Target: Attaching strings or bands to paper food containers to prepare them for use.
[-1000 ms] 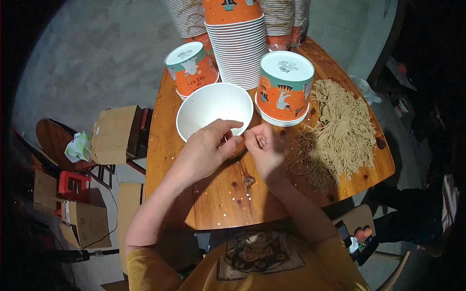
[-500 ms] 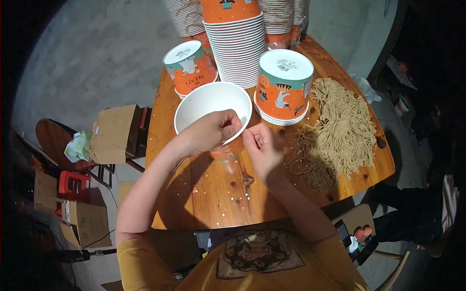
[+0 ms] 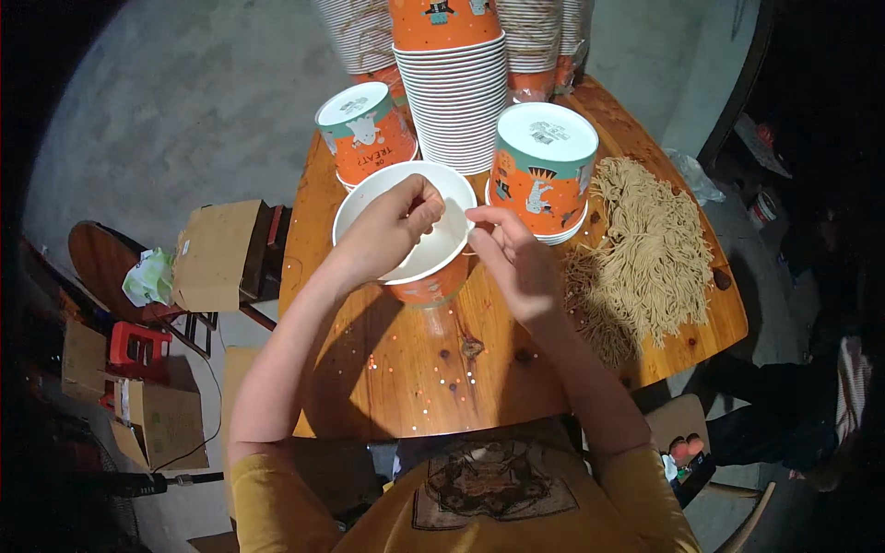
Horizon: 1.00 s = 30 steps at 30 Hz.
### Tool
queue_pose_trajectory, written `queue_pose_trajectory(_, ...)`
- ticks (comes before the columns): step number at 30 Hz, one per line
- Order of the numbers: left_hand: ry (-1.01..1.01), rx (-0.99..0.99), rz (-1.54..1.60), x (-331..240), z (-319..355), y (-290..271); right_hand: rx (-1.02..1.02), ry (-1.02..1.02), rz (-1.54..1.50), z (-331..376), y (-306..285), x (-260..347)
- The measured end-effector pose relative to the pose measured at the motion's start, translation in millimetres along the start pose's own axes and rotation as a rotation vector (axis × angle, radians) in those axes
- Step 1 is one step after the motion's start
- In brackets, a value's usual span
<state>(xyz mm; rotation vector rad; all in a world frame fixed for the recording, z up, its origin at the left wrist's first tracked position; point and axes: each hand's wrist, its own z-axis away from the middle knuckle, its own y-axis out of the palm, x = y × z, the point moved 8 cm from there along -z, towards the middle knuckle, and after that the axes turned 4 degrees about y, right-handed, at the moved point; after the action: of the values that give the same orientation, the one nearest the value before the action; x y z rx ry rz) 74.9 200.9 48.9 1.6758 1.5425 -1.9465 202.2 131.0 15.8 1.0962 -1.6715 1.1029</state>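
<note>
A paper bucket, white inside and orange outside, stands upright on the wooden table in front of me. Above its opening, my left hand is closed in a pinch; whatever is between its fingertips is too small to make out. At the bucket's right rim, my right hand has thumb and forefinger close together, pinching the edge. A loose heap of beige cords lies to the right of that hand, its near strands in shadow.
Behind the bucket rises a tall stack of nested buckets. Upside-down buckets flank it, a left one and a right one. Small pale dots speckle the wooden table. Cardboard boxes and a red stool are at left.
My left hand has risen from the near rim to over the bucket's opening. The right hand has shifted slightly right, its forefinger now straighter at the rim.
</note>
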Motion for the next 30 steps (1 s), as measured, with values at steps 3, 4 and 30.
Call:
queue_pose_trajectory(3,-0.029,0.004,0.136,-2,-1,7,0.049,-0.094,0.102,-9,9,-5)
queue_pose_trajectory(4,-0.062,0.001,0.248,0,0,9,0.049,-0.097,0.103,-11,10,-8)
queue_pose_trajectory(30,-0.303,0.062,0.585,19,10,24,0.306,-0.092,0.438,7,-23,20)
